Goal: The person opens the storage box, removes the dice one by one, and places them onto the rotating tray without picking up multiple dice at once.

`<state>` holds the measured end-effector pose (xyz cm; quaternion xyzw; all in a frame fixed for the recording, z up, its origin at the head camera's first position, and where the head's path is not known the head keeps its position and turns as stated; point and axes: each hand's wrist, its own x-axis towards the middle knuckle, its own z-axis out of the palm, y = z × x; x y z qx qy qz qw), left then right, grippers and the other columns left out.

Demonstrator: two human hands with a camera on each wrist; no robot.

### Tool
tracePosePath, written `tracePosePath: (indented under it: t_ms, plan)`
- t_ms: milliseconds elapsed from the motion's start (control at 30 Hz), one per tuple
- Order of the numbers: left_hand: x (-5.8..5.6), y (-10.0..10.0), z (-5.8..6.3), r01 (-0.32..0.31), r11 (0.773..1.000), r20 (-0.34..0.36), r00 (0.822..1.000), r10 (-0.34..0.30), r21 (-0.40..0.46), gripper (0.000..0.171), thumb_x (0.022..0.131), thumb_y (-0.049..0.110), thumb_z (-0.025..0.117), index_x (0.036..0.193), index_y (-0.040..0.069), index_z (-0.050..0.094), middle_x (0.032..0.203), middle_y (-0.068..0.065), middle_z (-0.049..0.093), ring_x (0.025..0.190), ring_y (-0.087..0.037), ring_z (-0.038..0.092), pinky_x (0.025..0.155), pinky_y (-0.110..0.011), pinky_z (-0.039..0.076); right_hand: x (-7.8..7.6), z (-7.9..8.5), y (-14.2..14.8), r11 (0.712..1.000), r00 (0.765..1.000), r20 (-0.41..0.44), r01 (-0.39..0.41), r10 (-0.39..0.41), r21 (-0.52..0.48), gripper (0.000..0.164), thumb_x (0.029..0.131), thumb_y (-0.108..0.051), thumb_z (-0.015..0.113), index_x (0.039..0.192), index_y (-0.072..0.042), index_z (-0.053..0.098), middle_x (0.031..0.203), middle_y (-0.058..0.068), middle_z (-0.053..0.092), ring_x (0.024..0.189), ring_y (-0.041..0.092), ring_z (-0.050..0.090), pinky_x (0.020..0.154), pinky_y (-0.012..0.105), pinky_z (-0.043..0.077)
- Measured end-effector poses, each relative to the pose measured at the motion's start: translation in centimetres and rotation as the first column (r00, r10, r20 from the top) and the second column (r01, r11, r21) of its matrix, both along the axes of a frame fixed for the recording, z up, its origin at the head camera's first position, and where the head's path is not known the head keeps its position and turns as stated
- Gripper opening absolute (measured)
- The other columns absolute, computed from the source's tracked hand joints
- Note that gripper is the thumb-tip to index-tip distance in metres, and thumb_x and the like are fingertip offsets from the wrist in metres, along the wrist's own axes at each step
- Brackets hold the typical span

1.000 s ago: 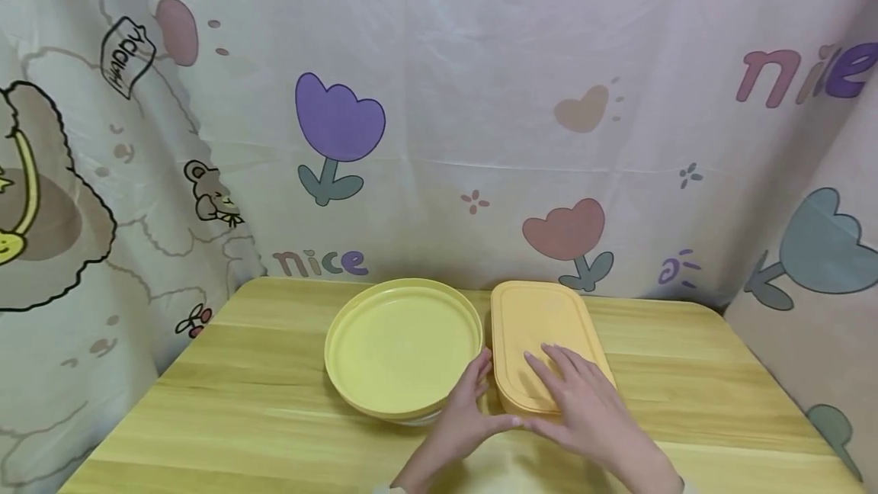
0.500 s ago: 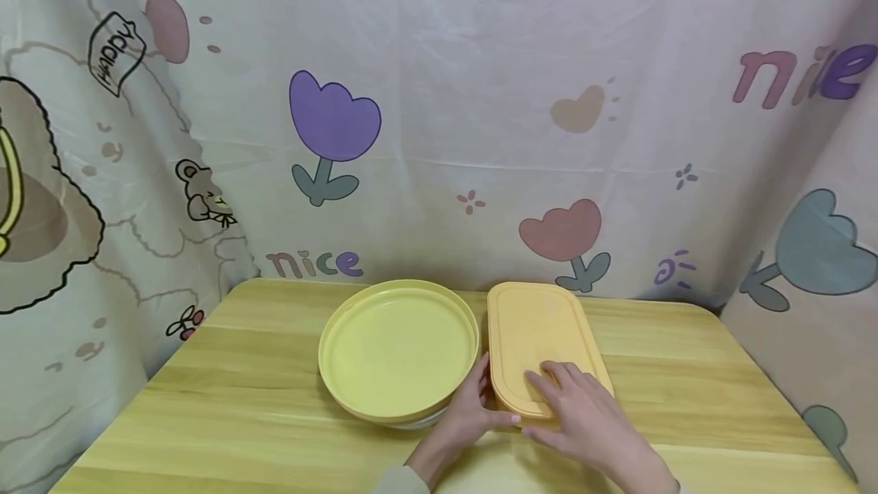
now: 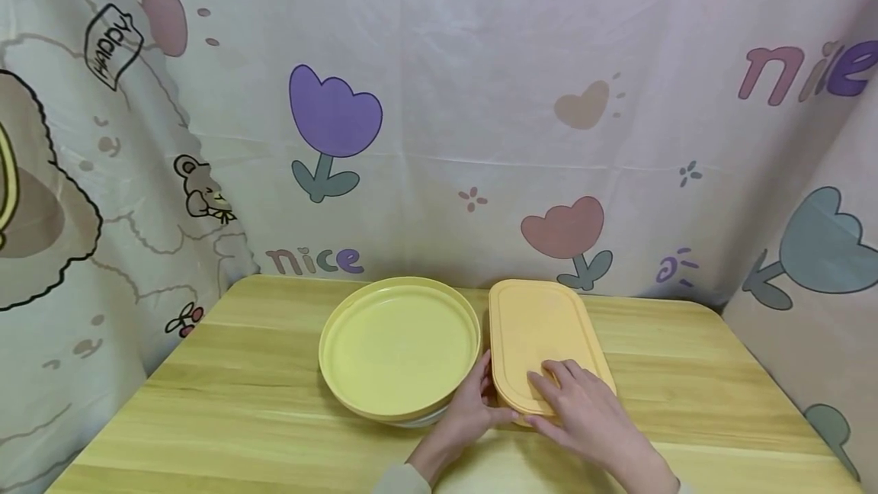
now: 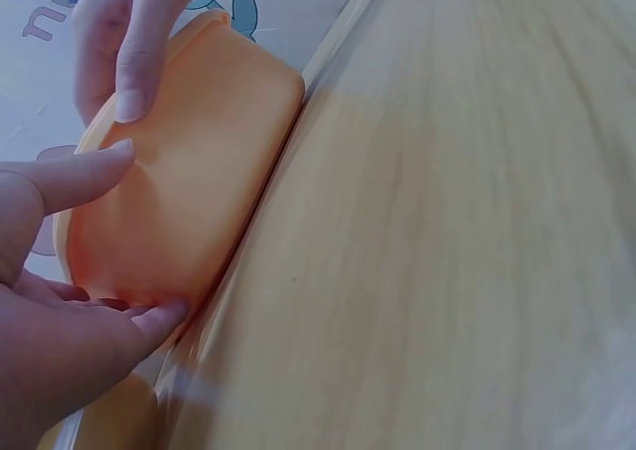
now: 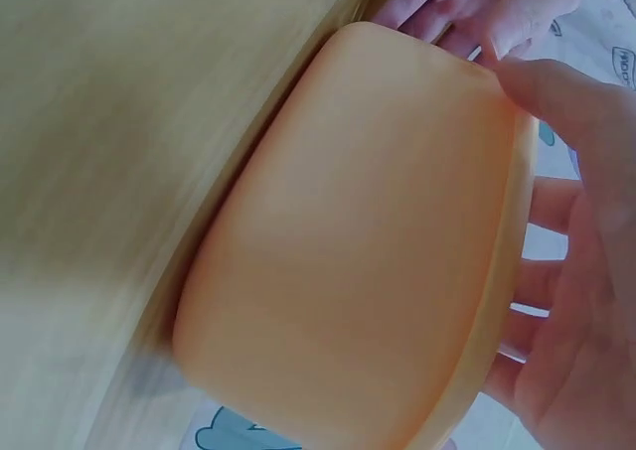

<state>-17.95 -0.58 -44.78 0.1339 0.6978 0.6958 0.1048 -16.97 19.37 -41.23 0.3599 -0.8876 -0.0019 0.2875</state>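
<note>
Drawn back slightly, the right hand (image 3: pixel 586 418) pinches the near edge of one orange rectangular lidded box (image 3: pixel 542 326) on a wood-grain table (image 3: pixel 240 402); the left hand (image 3: pixel 465 412) grips its near-left corner, beside one round yellow-lidded container (image 3: pixel 398 349) (two containers).

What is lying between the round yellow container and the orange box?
The head view shows fingers of the left hand at the near end, and bare table beyond.

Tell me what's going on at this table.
A person is handling an orange box. The left hand grips its near left corner; the right hand rests on the lid, thumb at the near edge. The lid is on. The box stands on the wooden table, right of a round yellow-topped container.
</note>
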Motion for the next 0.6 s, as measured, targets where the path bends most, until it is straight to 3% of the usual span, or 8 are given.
tracePosePath:
  t_ms: [133, 267, 367, 467, 600]
  plan:
    - [0.0, -0.16, 0.08, 0.027, 1.0, -0.004, 1.0, -0.027, 0.008, 0.104, 0.073, -0.007, 0.076, 0.153, 0.002, 0.011, 0.148, -0.022, 0.033, 0.13, -0.038, 0.038, 0.105, -0.049, 0.033, -0.17, -0.14, 0.08, 0.999, 0.998, -0.046, -0.037, 0.037, 0.001, 0.05, 0.08, -0.052, 0.069, 0.106, -0.01, 0.068, 0.102, 0.012, 0.062, 0.084, 0.026, 0.058, 0.061, 0.038, 0.052]
    - [-0.1, -0.36, 0.06, 0.076, 0.997, -0.028, 0.997, -0.076, 0.002, 0.106, 0.075, -0.001, 0.078, 0.155, 0.009, 0.009, 0.144, -0.013, 0.038, 0.118, -0.027, 0.047, 0.098, -0.041, 0.042, -0.25, -0.2, -0.02, 0.998, 0.994, -0.088, -0.062, 0.061, -0.01, 0.054, 0.095, -0.056, 0.045, 0.105, -0.008, 0.068, 0.102, 0.013, 0.062, 0.079, 0.026, 0.058, 0.058, 0.037, 0.051]
    - [-0.11, -0.4, 0.06, 0.091, 0.996, -0.041, 0.995, -0.091, -0.001, 0.1, 0.082, 0.006, 0.074, 0.155, 0.009, 0.006, 0.145, -0.012, 0.036, 0.117, -0.024, 0.048, 0.096, -0.037, 0.044, -0.32, -0.21, -0.19, 0.997, 0.99, -0.126, -0.069, 0.065, -0.026, 0.06, 0.1, -0.054, 0.031, 0.105, -0.006, 0.068, 0.101, 0.014, 0.063, 0.076, 0.026, 0.058, 0.058, 0.038, 0.05]
    - [-0.07, -0.29, 0.09, 0.083, 0.996, -0.05, 0.995, -0.082, 0.018, 0.09, 0.089, 0.01, 0.067, 0.154, 0.004, 0.005, 0.148, -0.017, 0.033, 0.123, -0.028, 0.045, 0.1, -0.039, 0.041, -0.49, -0.2, -0.29, 0.996, 0.981, -0.182, -0.079, 0.072, -0.033, 0.063, 0.103, -0.05, 0.025, 0.104, -0.005, 0.068, 0.099, 0.015, 0.064, 0.074, 0.028, 0.059, 0.057, 0.039, 0.051]
    - [0.05, -0.07, 0.18, 0.065, 0.997, -0.053, 0.997, -0.063, 0.04, 0.085, 0.091, 0.01, 0.062, 0.153, 0.0, 0.005, 0.149, -0.022, 0.029, 0.128, -0.034, 0.041, 0.103, -0.042, 0.038, -0.77, 0.04, -0.37, 0.991, 0.95, -0.293, -0.125, 0.105, -0.052, 0.057, 0.104, -0.039, 0.027, 0.1, -0.002, 0.069, 0.094, 0.015, 0.067, 0.069, 0.028, 0.06, 0.056, 0.038, 0.052]
